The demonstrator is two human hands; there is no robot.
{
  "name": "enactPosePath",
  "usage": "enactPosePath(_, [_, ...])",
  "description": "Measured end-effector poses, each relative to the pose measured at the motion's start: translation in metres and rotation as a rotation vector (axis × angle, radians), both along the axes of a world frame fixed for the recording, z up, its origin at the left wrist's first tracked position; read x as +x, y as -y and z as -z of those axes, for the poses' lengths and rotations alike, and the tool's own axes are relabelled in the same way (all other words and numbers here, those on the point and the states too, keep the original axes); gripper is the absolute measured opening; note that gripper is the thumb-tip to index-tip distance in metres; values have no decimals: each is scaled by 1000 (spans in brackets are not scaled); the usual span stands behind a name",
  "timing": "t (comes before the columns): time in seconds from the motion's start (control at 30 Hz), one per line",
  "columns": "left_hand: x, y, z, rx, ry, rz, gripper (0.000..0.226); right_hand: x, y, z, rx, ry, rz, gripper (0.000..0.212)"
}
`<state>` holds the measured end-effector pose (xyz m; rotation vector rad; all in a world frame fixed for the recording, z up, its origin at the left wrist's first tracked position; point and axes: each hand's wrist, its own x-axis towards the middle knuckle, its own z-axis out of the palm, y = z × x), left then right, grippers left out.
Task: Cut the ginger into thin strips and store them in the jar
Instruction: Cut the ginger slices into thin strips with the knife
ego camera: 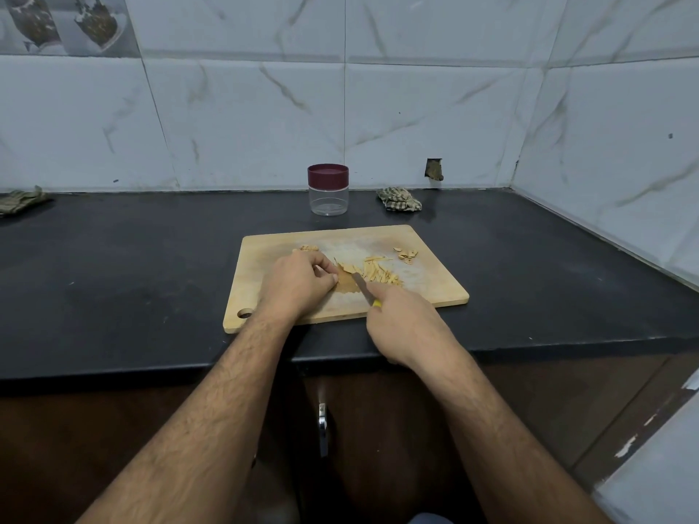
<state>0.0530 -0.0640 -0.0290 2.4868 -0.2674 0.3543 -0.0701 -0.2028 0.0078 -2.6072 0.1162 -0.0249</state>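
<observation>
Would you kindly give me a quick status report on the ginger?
Left hand pinning ginger slices; right hand gripping knife. Strips piled on cutting board. Jar lidded, empty.

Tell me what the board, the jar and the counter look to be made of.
Board: pale wood or bamboo, matte, faint grain, a white worn patch in the middle.
Jar: clear body, probably plastic though glass is possible, with an opaque maroon screw lid.
Counter: black stone, likely granite, smooth with a dull sheen.
</observation>
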Motion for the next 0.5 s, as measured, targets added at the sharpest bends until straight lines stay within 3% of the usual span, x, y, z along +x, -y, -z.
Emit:
enactPosePath(0.4, [0, -1, 1, -25, -14, 17, 1, 6, -8, 1, -75, 36, -27, 57])
enactPosePath(0.5, [1, -1, 2, -40, -19, 14, 10, 9, -10, 1, -92, 44, -20, 56])
